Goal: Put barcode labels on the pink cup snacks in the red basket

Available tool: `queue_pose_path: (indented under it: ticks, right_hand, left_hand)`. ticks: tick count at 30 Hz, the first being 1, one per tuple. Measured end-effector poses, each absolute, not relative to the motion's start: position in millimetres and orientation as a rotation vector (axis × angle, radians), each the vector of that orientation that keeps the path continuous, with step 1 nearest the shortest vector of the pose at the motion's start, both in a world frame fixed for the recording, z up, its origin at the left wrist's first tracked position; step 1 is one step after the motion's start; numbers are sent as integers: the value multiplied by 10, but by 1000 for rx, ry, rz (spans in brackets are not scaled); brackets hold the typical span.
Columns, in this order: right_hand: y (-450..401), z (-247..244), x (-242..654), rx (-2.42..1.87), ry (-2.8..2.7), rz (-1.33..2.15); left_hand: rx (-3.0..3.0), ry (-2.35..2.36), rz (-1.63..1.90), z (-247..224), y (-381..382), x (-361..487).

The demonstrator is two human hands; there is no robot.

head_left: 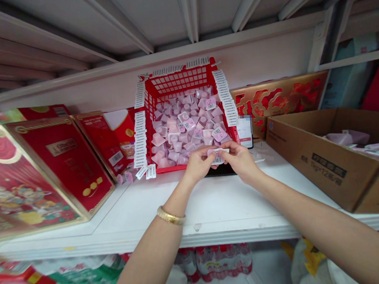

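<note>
Both of my hands are closed on one small pink jelly cup [217,157], with its lid and a white barcode label facing me. My left hand [200,162] pinches it from the left, thumb on the label. From the other side my right hand [239,158] grips it, its thumb also on the label. Just behind them stands a red plastic basket [170,169] full of pale pink and purple jelly cups [184,136]. Strips of barcode labels [225,98] hang along the basket's rim. Part of a black flat object [222,171] shows below my hands.
An open cardboard box [321,167] with more packs inside stands at the right. Red gift boxes [63,155] fill the left of the white shelf [155,213]. A phone [245,131] leans beside the basket. Wrapped bottles [223,260] sit below. The upper shelf [212,10] hangs overhead.
</note>
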State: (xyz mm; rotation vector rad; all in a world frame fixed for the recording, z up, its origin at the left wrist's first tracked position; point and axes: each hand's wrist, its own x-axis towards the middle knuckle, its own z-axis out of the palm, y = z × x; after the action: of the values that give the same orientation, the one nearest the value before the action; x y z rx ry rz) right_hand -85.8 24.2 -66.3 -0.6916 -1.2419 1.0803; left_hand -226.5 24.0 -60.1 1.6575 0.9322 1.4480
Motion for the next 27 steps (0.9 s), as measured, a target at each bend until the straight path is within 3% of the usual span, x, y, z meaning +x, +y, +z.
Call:
queue_pose_path:
  ticks: [27]
  right_hand:
    - [261,-682,-868,-664,-1331,980]
  left_hand:
    - [1703,1003,1438,-628,250,-2251]
